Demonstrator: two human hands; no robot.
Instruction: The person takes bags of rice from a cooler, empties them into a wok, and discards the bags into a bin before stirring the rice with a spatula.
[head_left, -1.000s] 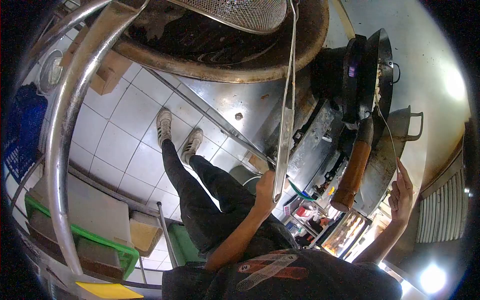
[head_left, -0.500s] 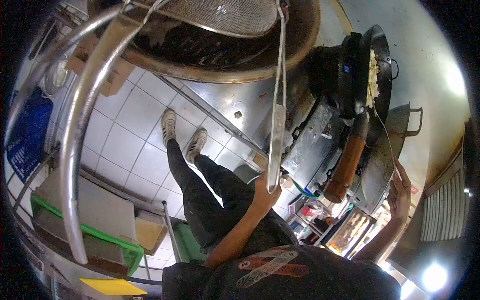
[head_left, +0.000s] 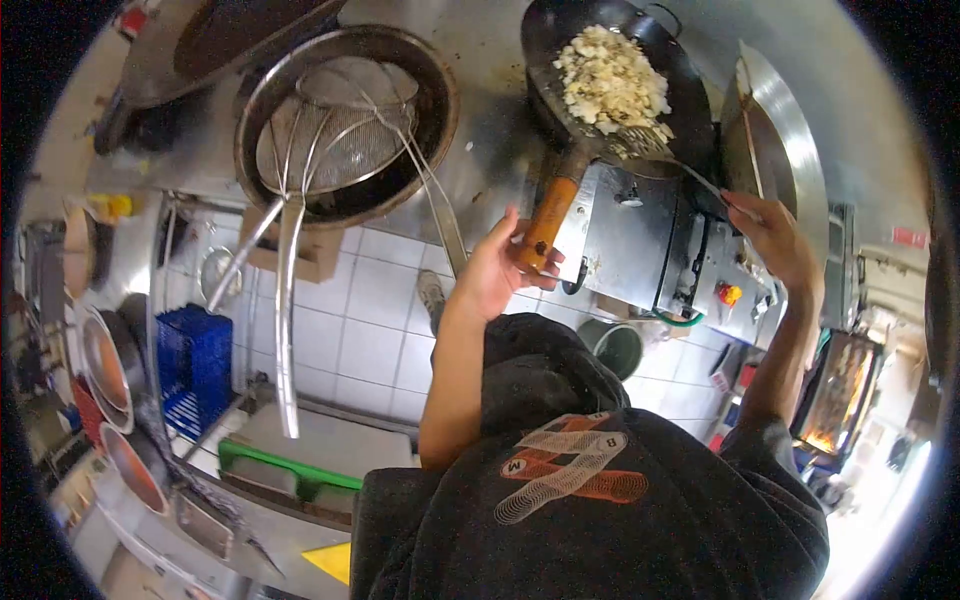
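Observation:
The dark wok (head_left: 690, 95) holds pale, chopped food (head_left: 612, 80) with browned bits. Its orange-brown wooden handle (head_left: 552, 215) points toward my body. My left hand (head_left: 490, 272) is palm up with the thumb spread, and its fingers reach under the end of that handle without closing on it. In my right hand (head_left: 775, 240) is a metal spatula (head_left: 705, 182), whose slotted head lies at the near edge of the food. Wire strainers (head_left: 350, 145) rest across a brown-rimmed pot (head_left: 447, 100) to the left of the wok.
A round metal pan or lid (head_left: 800, 130) stands right of the wok. Below the counter are a blue crate (head_left: 193, 365), a green-edged container (head_left: 290, 475) and a dark bucket (head_left: 612, 348). Reddish-filled containers (head_left: 135, 470) stand at the far left.
The view has swung, bringing the wok's inside into sight. My left hand has let go of the long strainer handle and opened beside the wok handle. My right hand still holds the spatula.

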